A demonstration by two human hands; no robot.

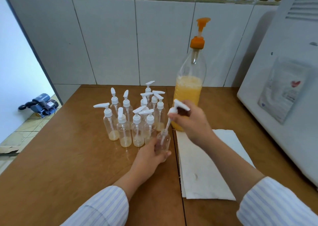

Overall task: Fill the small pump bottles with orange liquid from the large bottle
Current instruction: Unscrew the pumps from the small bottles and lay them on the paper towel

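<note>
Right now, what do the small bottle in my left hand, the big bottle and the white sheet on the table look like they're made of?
Small pump bottle: clear glossy plastic, apparently; the dip tube shows through.
Large bottle: clear thin plastic, the orange liquid visible inside, with an opaque orange plastic pump.
White sheet: probably paper towel; matte, soft, slightly dimpled.
Table: brown wood-look surface, perhaps laminate.
</note>
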